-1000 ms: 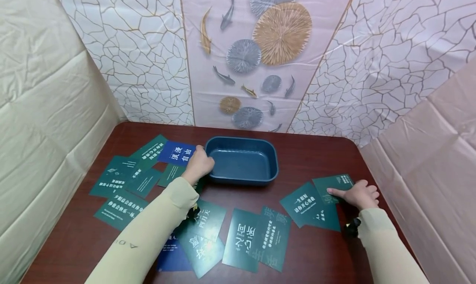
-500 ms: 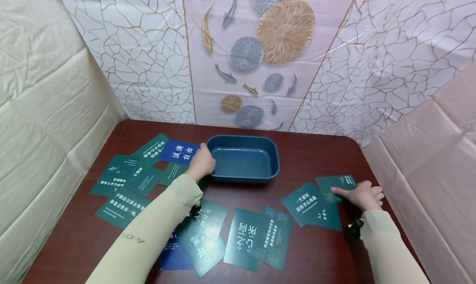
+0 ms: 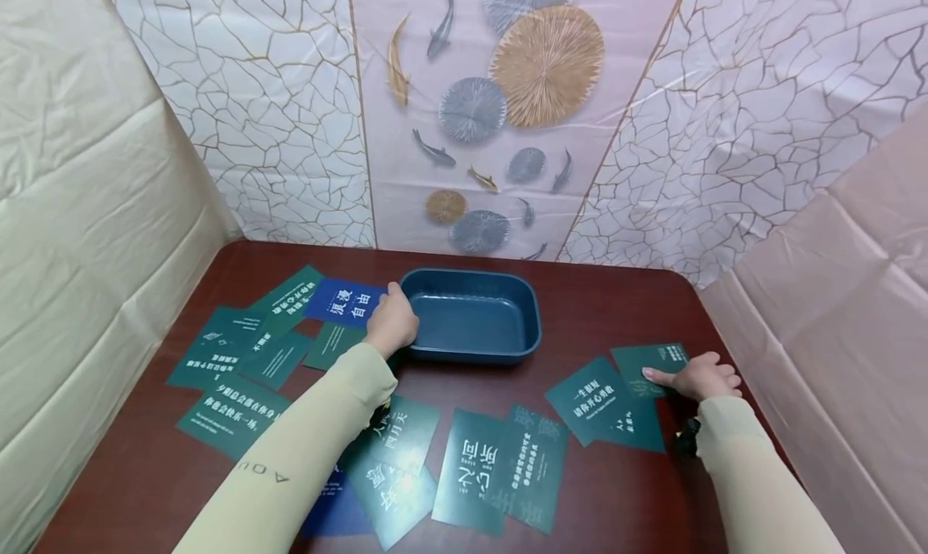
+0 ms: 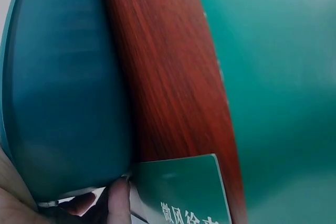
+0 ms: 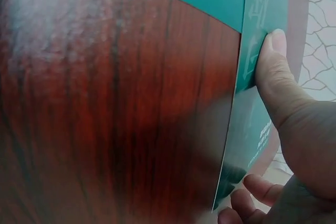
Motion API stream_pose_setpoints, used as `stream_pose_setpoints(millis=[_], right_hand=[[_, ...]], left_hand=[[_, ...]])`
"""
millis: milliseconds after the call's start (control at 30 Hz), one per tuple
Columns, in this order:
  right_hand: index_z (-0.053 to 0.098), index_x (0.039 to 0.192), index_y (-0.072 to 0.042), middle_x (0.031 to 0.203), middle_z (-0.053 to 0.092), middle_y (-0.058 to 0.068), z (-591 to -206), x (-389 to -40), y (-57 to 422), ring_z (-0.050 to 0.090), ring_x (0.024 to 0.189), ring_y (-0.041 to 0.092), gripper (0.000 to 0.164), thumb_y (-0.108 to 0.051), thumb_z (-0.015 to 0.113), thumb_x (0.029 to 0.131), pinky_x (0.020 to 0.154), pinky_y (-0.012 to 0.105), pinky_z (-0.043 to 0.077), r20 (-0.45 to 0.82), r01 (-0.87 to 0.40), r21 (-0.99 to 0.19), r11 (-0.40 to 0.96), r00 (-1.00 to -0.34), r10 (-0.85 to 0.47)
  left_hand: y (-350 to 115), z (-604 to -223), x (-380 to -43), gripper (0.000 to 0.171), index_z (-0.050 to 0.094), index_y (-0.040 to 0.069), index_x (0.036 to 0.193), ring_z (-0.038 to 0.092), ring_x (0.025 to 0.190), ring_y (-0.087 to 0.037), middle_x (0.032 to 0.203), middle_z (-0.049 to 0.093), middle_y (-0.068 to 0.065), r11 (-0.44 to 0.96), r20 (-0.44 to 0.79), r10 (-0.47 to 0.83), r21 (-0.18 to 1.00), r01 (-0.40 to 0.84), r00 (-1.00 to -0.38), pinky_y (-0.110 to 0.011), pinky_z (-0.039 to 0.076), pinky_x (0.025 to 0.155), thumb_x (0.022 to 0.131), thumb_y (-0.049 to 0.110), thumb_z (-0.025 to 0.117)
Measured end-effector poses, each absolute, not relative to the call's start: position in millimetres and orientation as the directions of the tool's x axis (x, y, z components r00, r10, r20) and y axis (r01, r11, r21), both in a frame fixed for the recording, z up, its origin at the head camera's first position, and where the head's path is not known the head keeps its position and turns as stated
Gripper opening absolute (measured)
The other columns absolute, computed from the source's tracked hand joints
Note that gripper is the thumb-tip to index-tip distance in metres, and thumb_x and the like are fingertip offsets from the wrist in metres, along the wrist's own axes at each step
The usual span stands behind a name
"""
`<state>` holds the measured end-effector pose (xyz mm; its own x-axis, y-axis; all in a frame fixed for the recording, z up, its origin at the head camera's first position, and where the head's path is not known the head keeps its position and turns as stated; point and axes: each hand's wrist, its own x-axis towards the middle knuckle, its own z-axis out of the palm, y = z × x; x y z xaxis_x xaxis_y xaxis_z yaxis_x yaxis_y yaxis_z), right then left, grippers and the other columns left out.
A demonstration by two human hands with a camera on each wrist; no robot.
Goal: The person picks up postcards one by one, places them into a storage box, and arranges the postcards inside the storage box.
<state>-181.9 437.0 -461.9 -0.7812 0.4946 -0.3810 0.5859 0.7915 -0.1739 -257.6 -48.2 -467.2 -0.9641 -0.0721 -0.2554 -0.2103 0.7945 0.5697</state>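
Observation:
In the head view my left hand (image 3: 392,322) is at the left rim of a dark blue rectangular tray (image 3: 532,328), gripping its side. In the left wrist view the fingers are bent at the tray's edge, partly out of frame. A blue card (image 3: 341,299) with white characters reaches close to those fingers. At the right, my right hand (image 3: 705,377) lays its outstretched thumb on a dark green card (image 3: 652,361); its other fingers spread past the card's right side. That card overlaps two more green cards (image 3: 594,397). The right wrist view shows the thumb flat against the card (image 5: 251,82).
Several overlapping green cards (image 3: 232,413) lie at the left. More green cards (image 3: 464,465) lie along the front, with another blue card (image 3: 337,510) partly under the left sleeve. The brown table (image 3: 616,296) is bounded by fabric walls at the back and sides.

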Motion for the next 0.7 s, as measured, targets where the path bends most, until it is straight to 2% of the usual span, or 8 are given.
stream_pose_setpoints(millis=[233,333,567,700], right_hand=[[-0.007,0.138,0.023,0.125,0.011,0.054,-462.6,-186.4,438.4,0.016,0.119,0.065,0.144,-0.074,0.07,0.065,0.093,0.07,0.029,-0.398,0.569,-0.158,0.807,-0.785,0.475],[-0.005,0.137,0.024,0.122,0.012,0.054,-461.9,-182.4,439.4,0.016,0.117,0.065,0.145,-0.076,0.071,0.062,0.092,0.069,0.031,-0.397,0.564,-0.161,0.81,-0.788,0.47],[-0.002,0.135,0.025,0.12,0.013,0.053,-464.5,-182.1,438.1,0.017,0.118,0.065,0.139,-0.07,0.073,0.066,0.095,0.068,0.032,-0.369,0.562,-0.158,0.812,-0.796,0.48],[0.005,0.132,0.026,0.116,0.017,0.051,-466.0,-185.1,438.5,0.021,0.114,0.063,0.135,-0.069,0.075,0.065,0.09,0.067,0.035,-0.335,0.544,-0.173,0.821,-0.817,0.471]], left_hand=[[-49.3,-469.4,-257.3,0.068,0.015,0.0,0.149,0.052,0.114,-0.041,0.136,0.042,-0.025,0.796,-0.251,-0.073,0.568,-0.208,-0.965,-0.055,0.043,0.093,0.096,0.017,0.055],[-48.0,-470.1,-255.1,0.071,0.013,0.001,0.15,0.051,0.115,-0.04,0.138,0.04,-0.025,0.793,-0.255,-0.07,0.572,-0.209,-0.964,-0.054,0.043,0.094,0.096,0.017,0.055],[-47.8,-473.3,-256.3,0.074,0.011,0.0,0.151,0.051,0.116,-0.04,0.14,0.039,-0.026,0.791,-0.244,-0.062,0.579,-0.197,-0.968,-0.055,0.043,0.094,0.095,0.016,0.055],[-49.5,-472.9,-257.6,0.073,0.012,0.0,0.151,0.051,0.115,-0.041,0.14,0.039,-0.026,0.791,-0.242,-0.067,0.578,-0.2,-0.968,-0.055,0.043,0.094,0.095,0.016,0.056]])
